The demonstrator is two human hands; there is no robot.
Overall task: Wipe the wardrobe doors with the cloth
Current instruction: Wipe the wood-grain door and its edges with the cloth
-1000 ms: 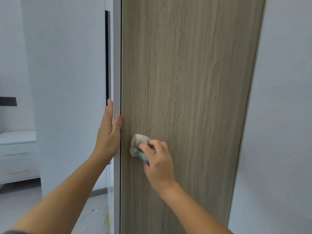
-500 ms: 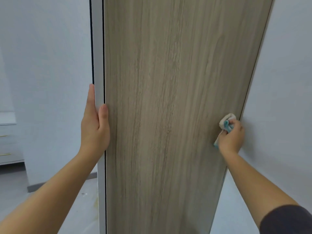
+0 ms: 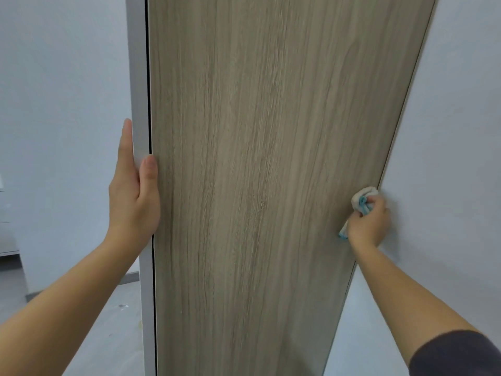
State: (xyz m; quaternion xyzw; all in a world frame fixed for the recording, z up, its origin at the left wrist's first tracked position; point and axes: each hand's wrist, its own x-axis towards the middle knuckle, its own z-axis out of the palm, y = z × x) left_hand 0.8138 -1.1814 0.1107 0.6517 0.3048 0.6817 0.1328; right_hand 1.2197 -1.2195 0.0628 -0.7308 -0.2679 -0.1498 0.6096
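Note:
A tall wood-grain wardrobe door point(image 3: 257, 172) fills the middle of the view, standing open toward me. My left hand point(image 3: 134, 191) holds its white left edge, fingers along the outer side and thumb on the wood face. My right hand point(image 3: 368, 222) grips a bunched white and blue cloth point(image 3: 362, 200) and presses it against the door's right edge, at about the same height as the left hand. Part of the cloth is hidden inside the fist.
A plain white wall point(image 3: 455, 131) runs along the right, close behind the door's right edge. Another white wall point(image 3: 62, 118) stands at the left, with grey floor point(image 3: 108, 335) below it. A white dresser's corner point(image 3: 6, 234) shows at the far left.
My right hand swept the cloth from the door's left side across to its right edge, then stayed there. The view shifted right. My left hand kept its hold on the door's edge.

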